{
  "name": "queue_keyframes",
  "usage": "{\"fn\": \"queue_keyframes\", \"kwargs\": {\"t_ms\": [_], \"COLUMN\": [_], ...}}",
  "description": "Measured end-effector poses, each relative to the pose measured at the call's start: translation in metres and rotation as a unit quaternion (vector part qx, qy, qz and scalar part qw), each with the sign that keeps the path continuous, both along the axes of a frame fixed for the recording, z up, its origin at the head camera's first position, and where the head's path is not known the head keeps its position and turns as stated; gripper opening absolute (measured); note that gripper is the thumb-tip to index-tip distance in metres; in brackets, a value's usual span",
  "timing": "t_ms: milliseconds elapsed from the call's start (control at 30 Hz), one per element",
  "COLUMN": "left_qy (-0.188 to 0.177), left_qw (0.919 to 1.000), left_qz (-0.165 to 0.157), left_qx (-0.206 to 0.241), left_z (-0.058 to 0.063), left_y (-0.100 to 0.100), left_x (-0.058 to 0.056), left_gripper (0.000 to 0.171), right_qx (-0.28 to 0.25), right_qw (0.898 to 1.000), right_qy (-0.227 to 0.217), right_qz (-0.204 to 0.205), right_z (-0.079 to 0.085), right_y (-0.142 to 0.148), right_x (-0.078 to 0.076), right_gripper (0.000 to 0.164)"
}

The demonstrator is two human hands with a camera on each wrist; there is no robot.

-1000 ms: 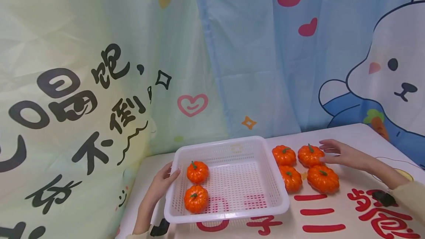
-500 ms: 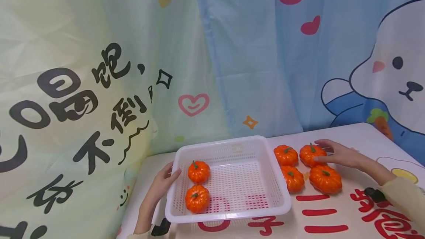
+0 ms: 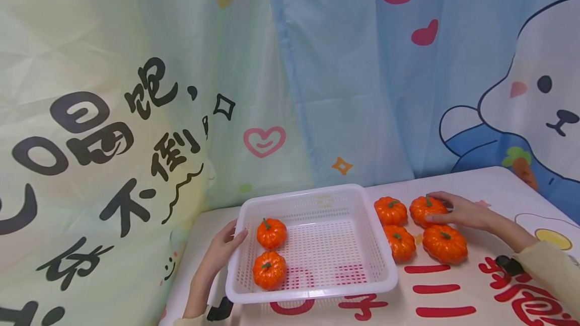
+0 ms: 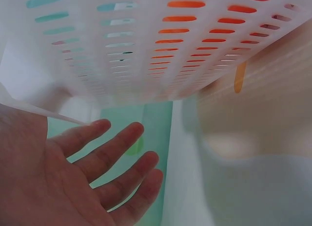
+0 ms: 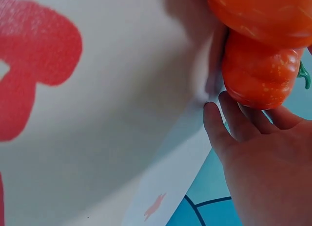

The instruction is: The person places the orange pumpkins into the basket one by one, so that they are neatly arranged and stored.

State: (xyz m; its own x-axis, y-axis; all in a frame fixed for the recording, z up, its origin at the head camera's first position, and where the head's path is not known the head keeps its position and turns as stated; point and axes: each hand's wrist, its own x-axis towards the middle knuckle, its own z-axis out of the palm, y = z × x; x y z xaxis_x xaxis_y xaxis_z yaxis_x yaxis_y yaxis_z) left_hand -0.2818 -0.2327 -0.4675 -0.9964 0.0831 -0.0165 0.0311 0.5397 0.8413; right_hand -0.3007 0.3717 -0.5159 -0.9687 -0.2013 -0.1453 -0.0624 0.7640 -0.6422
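Observation:
My left hand (image 3: 223, 245) is at the left side of a white plastic basket (image 3: 312, 296), thumb at the rim. In the left wrist view its fingers (image 4: 114, 150) are spread and fairly straight, below the slotted basket wall (image 4: 122, 84). Two small orange pumpkins (image 3: 269, 269) with green stems lie in the basket's left part. To the right, my right hand (image 3: 466, 213) holds the far-right pumpkin (image 3: 424, 209) on the table, thumb in front and fingers behind. The right wrist view shows fingers (image 5: 239, 121) against that pumpkin (image 5: 261, 72).
Beside the basket's right wall stand two more pumpkins, a back one (image 3: 390, 211) and a front one (image 3: 401, 244). Another pumpkin (image 3: 445, 244) sits just in front of the held one. A printed cloth covers the table (image 3: 439, 300). A patterned curtain (image 3: 344, 89) hangs behind.
My right hand has moved left and closed in around the far-right pumpkin. The left hand keeps its place at the basket. The head view has shifted slightly.

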Motion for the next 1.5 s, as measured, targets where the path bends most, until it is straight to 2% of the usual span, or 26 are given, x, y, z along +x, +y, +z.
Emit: {"fn": "queue_keyframes", "kwargs": {"t_ms": [133,400,600,900,1167,1500], "left_qy": [-0.004,0.001,0.0,-0.002,0.0,-0.003], "left_qw": [1.0,1.0,1.0,0.9999,0.9999,0.9999], "left_qz": [-0.005,0.001,-0.004,-0.01,-0.014,-0.013], "left_qx": [0.006,-0.005,-0.003,0.003,0.004,0.009], "left_z": [0.006,-0.014,-0.018,-0.018,-0.014,-0.013], "left_y": [0.001,-0.008,-0.012,-0.012,-0.012,-0.012], "left_x": [0.002,-0.01,-0.013,-0.013,-0.011,-0.011], "left_gripper": [0.055,0.054,0.055,0.057,0.056,0.058], "right_qx": [0.001,0.008,0.017,0.025,0.02,0.042], "right_qw": [1.0,1.0,1.0,0.999,0.999,0.998], "right_qy": [-0.011,-0.013,-0.004,0.013,0.024,0.037], "right_qz": [0.004,0.01,0.002,-0.026,-0.006,0.008], "right_z": [0.0,0.004,0.004,0.004,0.016,0.032], "right_y": [0.001,0.002,0.001,-0.002,-0.005,-0.009], "right_x": [0.0,-0.001,-0.002,-0.001,-0.005,-0.008], "right_gripper": [0.093,0.093,0.093,0.095,0.087,0.088]}}
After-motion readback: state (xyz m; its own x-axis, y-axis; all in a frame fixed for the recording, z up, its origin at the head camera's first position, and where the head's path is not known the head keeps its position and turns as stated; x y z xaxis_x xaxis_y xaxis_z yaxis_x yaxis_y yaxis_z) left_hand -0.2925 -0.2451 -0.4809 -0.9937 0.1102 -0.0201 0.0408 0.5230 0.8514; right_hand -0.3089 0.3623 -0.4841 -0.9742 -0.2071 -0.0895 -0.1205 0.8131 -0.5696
